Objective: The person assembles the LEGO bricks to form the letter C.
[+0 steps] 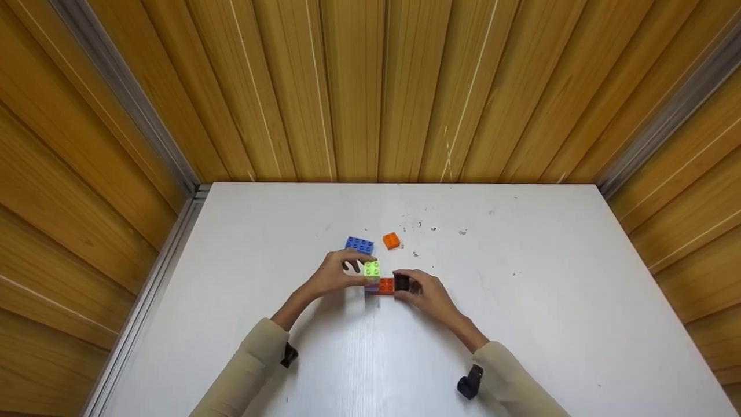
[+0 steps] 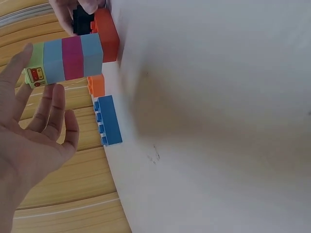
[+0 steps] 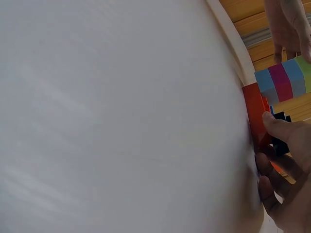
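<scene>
My left hand pinches the lime-green brick between thumb and forefinger. That brick, with red-and-yellow printing on its side, tops an upright stack with a light-blue, a magenta and another light-blue brick below it. The stack stands on the left end of a long red brick lying on the table. My right hand grips a black brick between thumb and fingers at the red brick's right end. In the right wrist view its thumb covers part of the black brick.
Beyond the left hand lies a blue brick with two rows of studs. A small orange brick sits to its right. The white table has dark marks and is bordered by wood-look panel walls.
</scene>
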